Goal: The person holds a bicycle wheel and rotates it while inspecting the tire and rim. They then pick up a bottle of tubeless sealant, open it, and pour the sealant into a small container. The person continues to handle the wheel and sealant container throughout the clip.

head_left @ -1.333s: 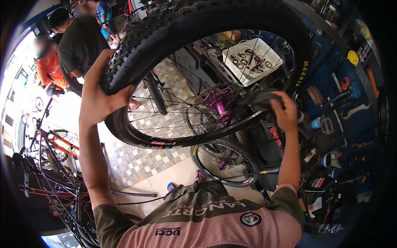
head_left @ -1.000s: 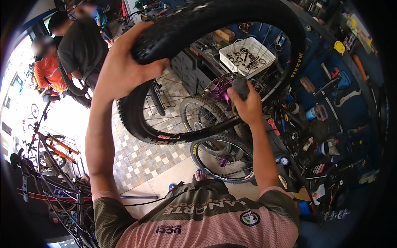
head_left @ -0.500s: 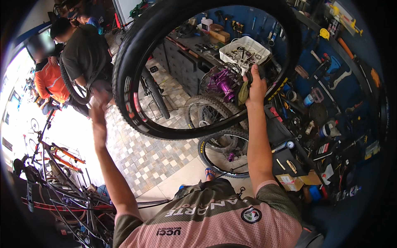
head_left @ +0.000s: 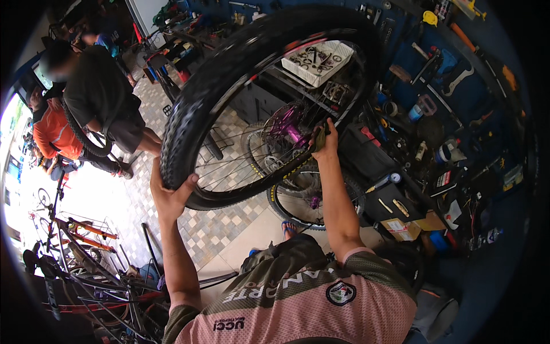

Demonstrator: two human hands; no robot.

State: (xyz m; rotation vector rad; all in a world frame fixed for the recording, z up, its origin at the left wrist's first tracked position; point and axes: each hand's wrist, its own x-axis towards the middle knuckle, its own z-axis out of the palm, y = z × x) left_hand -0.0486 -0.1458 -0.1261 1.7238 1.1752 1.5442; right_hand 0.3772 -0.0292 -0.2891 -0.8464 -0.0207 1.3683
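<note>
A bicycle wheel with a knobby black tire (head_left: 189, 123) is held up tilted in front of me. Its purple hub (head_left: 295, 135) and thin spokes show inside the rim. My left hand (head_left: 171, 194) is closed around the tire at the near left, thumb over the inner side. On the near right part of the wheel, my right hand (head_left: 326, 142) is closed on a crumpled olive-green rag (head_left: 321, 139) against the rim; the fingers behind it are partly hidden.
More wheels (head_left: 314, 198) stand low beyond my arms. A white basket (head_left: 318, 64) of small metal parts sits on the workbench. Tools hang on the blue wall (head_left: 427, 97) at right. Bicycle frames (head_left: 86, 258) crowd the lower left. A person in dark clothes (head_left: 100, 86) holds another wheel.
My left hand, held apart from the wheel before, now grips the tire. The wheel has come down on its right side and changed tilt. My right hand has shifted left with the rag.
</note>
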